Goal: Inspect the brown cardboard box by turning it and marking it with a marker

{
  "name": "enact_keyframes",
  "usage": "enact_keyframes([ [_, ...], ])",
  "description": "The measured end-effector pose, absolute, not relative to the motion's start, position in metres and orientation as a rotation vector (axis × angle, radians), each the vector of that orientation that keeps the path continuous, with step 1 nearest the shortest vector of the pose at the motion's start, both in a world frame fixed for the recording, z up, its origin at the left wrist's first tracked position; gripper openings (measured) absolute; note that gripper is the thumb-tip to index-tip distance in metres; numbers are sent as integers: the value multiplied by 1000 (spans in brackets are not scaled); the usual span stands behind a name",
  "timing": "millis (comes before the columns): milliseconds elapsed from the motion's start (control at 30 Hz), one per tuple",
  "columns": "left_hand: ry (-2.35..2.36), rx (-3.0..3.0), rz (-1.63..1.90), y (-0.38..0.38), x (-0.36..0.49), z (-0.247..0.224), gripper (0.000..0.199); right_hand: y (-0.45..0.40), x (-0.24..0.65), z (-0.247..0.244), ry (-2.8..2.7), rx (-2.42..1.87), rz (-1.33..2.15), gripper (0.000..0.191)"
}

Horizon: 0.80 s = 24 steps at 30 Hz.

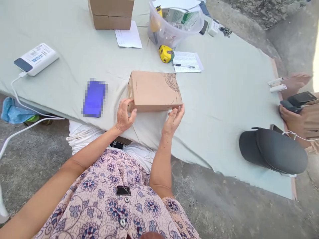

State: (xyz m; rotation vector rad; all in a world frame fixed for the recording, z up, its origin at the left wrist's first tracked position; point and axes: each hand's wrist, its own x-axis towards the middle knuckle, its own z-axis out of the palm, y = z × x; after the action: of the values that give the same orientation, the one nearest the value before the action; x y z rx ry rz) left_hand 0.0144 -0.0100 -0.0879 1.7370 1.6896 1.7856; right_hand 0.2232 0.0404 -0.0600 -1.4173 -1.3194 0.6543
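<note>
A brown cardboard box [153,88] rests on the cloth-covered table in front of me, with dark curved lines drawn on its far right corner. My left hand [125,115] grips the box's near left corner, thumb in front and fingers along the left side. At the near right corner, my right hand [173,120] holds the box with its fingertips; part of those fingers is hidden by the edge. Behind the box lie a yellow tape measure [166,54] and a printed sheet [187,61] with a pen [183,66] on it.
A taller cardboard box [112,15] and a clear plastic tub [174,28] of mixed items stand at the back. Left are a white power bank [37,59] with a cable and a blurred blue rectangle [94,99]. A black cap [274,149] lies right, near another person's hand [294,116].
</note>
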Motion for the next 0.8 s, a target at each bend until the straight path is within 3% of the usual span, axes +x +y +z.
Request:
enact_keyframes([
  [267,1702,1691,1822,-12,8,-80,57,-19,219,-46,-1267,-1503,487,73],
  [467,1696,1712,1805,-12,8,-82,69,-23,198,-28,-1436,-1514,272,94],
  [800,1731,1641,1867,-10,11,-91,87,-29,165,-17,-1512,-1580,187,107],
])
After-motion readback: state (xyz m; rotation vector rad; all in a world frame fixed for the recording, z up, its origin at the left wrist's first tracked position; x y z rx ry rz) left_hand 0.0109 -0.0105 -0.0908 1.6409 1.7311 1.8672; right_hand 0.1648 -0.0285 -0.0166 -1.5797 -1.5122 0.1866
